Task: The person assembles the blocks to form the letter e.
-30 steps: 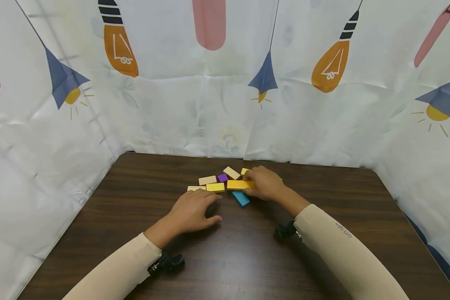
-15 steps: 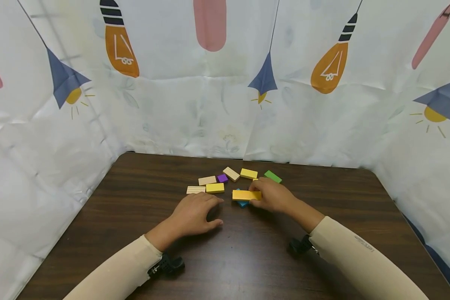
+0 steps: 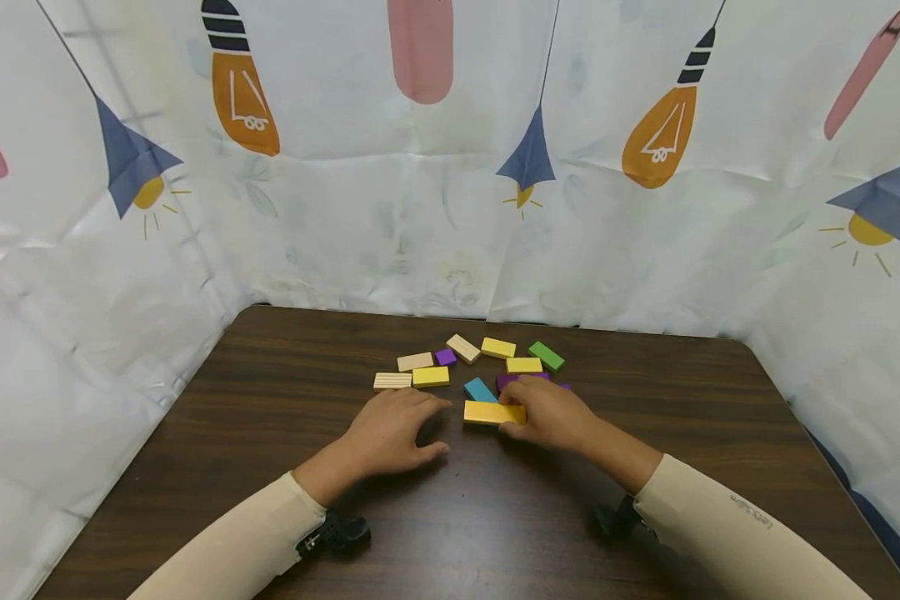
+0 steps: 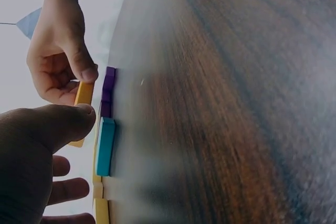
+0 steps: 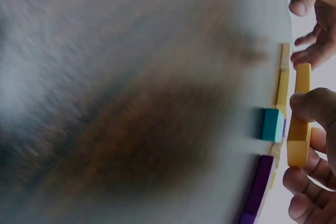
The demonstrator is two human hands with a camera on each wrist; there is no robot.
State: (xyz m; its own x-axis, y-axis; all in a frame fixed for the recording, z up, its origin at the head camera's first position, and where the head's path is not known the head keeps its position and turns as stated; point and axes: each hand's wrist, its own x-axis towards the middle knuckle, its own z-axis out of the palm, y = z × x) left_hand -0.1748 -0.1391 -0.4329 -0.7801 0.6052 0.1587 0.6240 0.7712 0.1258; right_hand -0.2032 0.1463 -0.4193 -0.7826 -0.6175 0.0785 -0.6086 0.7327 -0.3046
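Observation:
My right hand [image 3: 549, 410] pinches a long orange-yellow wooden block [image 3: 487, 413] near its right end, between thumb and fingers. In the right wrist view the same block [image 5: 299, 119] is raised off the table, thumb on one face and fingers on the other. My left hand [image 3: 392, 429] is to the left with relaxed fingers and holds nothing; its fingertips are a little short of the block's free end. Just behind the held block lies a blue block [image 3: 478, 389]. Purple blocks [image 3: 506, 381] lie behind my right hand, partly covered by it.
Farther back on the brown table [image 3: 300, 358] lie a green block [image 3: 546, 357], yellow blocks [image 3: 498, 347], a small purple block [image 3: 445, 357] and plain wood blocks [image 3: 415, 362]. A printed white cloth [image 3: 390, 225] stands behind the table's far edge.
My right hand has brought the orange-yellow block toward me and slightly right, passing over the blue block. The purple, yellow and green blocks behind it now show more. My left hand has barely shifted.

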